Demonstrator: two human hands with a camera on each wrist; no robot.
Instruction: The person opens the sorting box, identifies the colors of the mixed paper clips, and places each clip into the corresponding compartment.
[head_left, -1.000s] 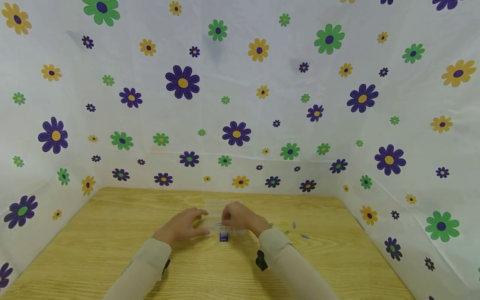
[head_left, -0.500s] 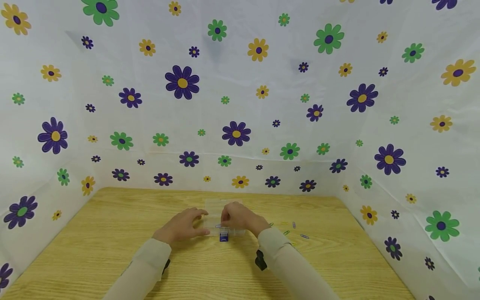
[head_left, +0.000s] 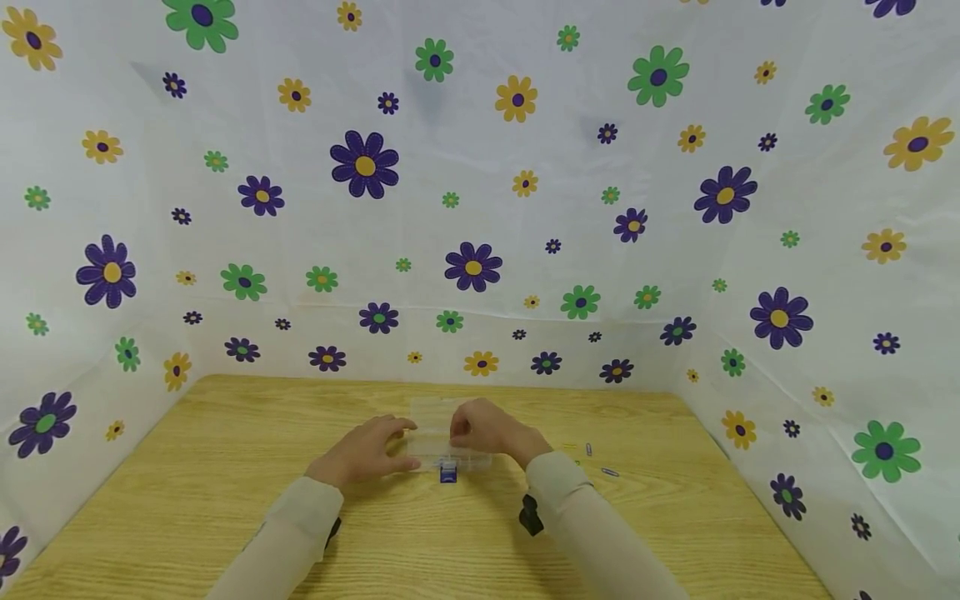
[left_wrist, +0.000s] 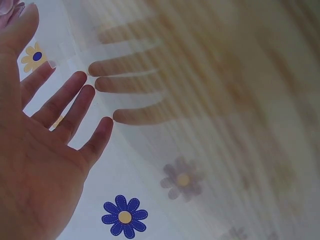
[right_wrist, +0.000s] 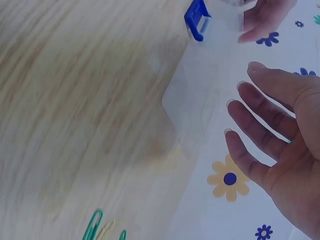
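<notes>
The clear box [head_left: 430,440] on the table [head_left: 397,542] could skid if the right hand [head_left: 487,429], loose-fingered and seemingly empty, bumps it: the left hand [head_left: 363,451], spread at nine o'clock, doesn't grip it. In sight: one box, one blue latch [head_left: 447,475] at six; toward three, two blue paper clips [head_left: 610,472], two green paper clips [right_wrist: 93,226], one yellow paper clip [right_wrist: 106,230].

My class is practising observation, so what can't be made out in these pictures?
Head view: part of the clear rectangular plastic box, hidden by the right hand.
Head view: any box contents, too small to identify.
Right wrist view: lower ends of green wire paper clips, cut off by bottom edge.
Left wrist view: pinkish shape, cut off by the left edge.
</notes>
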